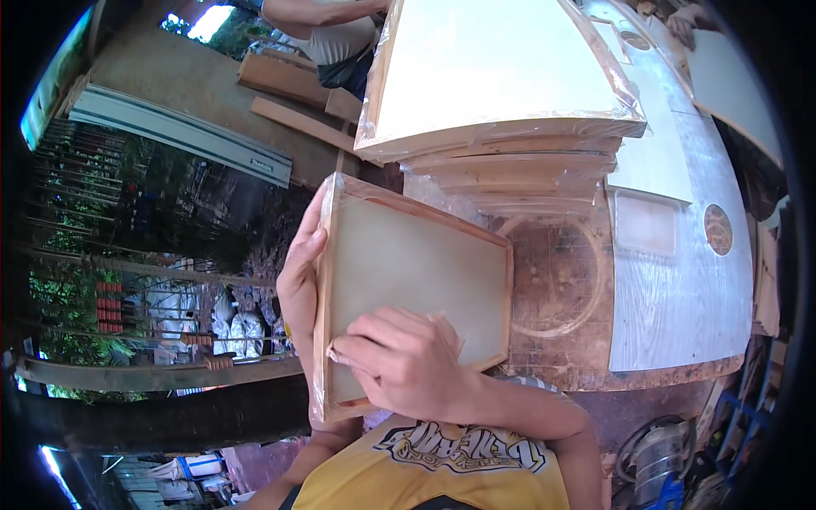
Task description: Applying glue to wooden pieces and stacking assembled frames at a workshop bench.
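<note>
A shallow wooden frame (410, 207) with a pale flat panel (408, 263) set inside it is tilted up in front of me. Clear plastic film wraps its left rail. My left hand (299, 276) grips that rail from the outer side, with the thumb near the upper corner. My right hand (404, 353) is closed over the panel's lower left part, pinching a small folded pale piece (338, 356) against the rail's inner edge. Whether that piece is cloth or paper I cannot tell. Part of it is hidden under the fingers.
Ahead is a stack of film-wrapped framed panels (510, 64). On the brown worktable (552, 272) lie a hoop (605, 263) and a grey-white board (680, 314) with round holes. Another person (327, 38) stands behind the stack; another's hand (682, 25) is far right.
</note>
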Motion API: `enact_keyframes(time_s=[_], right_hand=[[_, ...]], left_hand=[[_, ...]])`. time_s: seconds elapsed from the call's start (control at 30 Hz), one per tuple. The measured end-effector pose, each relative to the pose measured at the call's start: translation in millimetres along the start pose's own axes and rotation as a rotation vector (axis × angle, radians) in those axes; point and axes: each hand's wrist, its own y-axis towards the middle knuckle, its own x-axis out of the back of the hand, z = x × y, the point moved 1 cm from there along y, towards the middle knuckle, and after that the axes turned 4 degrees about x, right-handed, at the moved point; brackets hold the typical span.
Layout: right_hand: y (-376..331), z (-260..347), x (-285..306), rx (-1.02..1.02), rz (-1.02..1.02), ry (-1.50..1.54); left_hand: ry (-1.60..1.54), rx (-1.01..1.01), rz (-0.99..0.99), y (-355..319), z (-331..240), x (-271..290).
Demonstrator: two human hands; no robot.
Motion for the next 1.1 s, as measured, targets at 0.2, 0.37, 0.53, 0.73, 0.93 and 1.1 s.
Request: enact_keyframes(time_s=[0.2,0.37,0.53,0.73,0.93,1.1], right_hand=[[28,-28,-1,-0.107,-0.019,0.007],[57,-70,20,-0.101,-0.188,-0.200],[66,-102,12,-0.079,-0.300,-0.212],[63,-96,4,0.234,-0.300,-0.461],[56,-94,2,0.279,-0.234,-0.542],[30,-109,12,0.254,-0.217,-0.552]], left_hand=[[-0.042,0.077,0.083,11,3,5],[-0.026,0.036,0.129,7,11,-11],[0.267,0.021,0.102,8,9,10],[0.294,0.069,0.078,-2,3,3],[0.301,0.056,0.070,-12,-1,9],[0.325,0.041,0.104,-12,0,21]])
